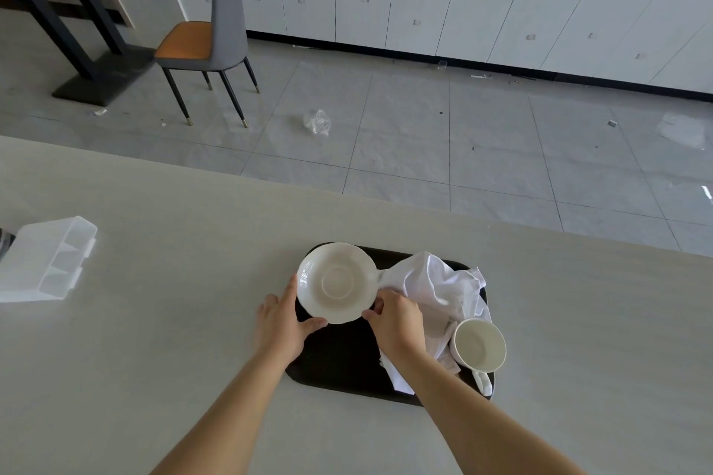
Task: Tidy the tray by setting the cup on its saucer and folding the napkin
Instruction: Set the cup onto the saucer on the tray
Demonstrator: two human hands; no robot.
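Note:
A white saucer (336,282) sits at the far left corner of a dark tray (339,359). My left hand (283,324) grips its left rim, thumb under the near edge. My right hand (397,320) pinches its near right rim. A crumpled white napkin (436,281) lies across the tray's right half, partly under my right forearm. An empty white cup (478,345) stands upright at the tray's near right corner, resting on the napkin's edge, handle pointing toward me.
The tray rests on a pale counter (154,320). A clear plastic box (46,258) lies at the counter's left. Beyond the far edge are a tiled floor, a grey chair (216,35) and white cabinets.

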